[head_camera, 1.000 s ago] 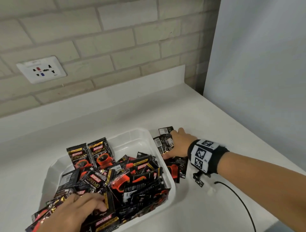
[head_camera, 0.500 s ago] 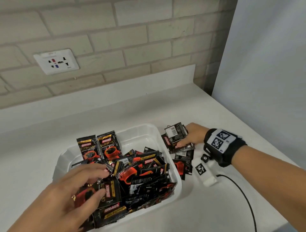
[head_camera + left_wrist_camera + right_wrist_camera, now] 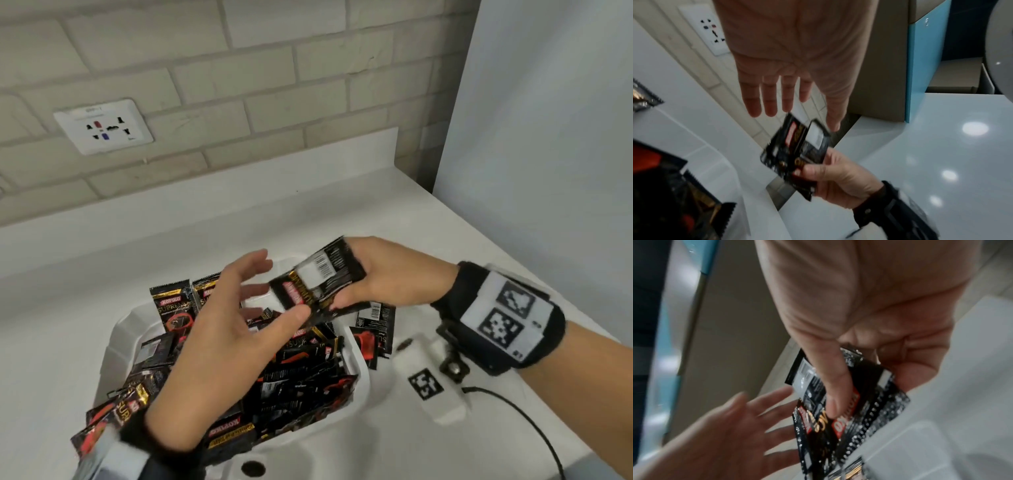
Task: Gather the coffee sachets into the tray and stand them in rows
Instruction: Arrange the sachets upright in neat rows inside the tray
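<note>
A white tray (image 3: 358, 361) on the counter holds a loose heap of black-and-red coffee sachets (image 3: 298, 380); two sachets (image 3: 171, 303) stand upright at its back left. My right hand (image 3: 383, 281) holds a small bunch of sachets (image 3: 322, 277) above the tray's back right corner, thumb on top in the right wrist view (image 3: 834, 386). My left hand (image 3: 236, 308) hovers open beside that bunch, fingers spread and straight (image 3: 774, 95), thumb close to its lower edge. A few sachets (image 3: 371, 329) lie on the counter right of the tray.
A brick wall with a white socket plate (image 3: 102, 126) runs behind the counter. A grey-white panel (image 3: 548, 120) stands at the right. A white marker block (image 3: 431, 383) and a black cable (image 3: 520, 418) hang from my right wrist. Sachets (image 3: 99, 421) overhang the tray's front left.
My right hand lifted a bunch of sachets off the counter and brought it left over the tray. My left hand left the heap and rose toward the bunch, opening.
</note>
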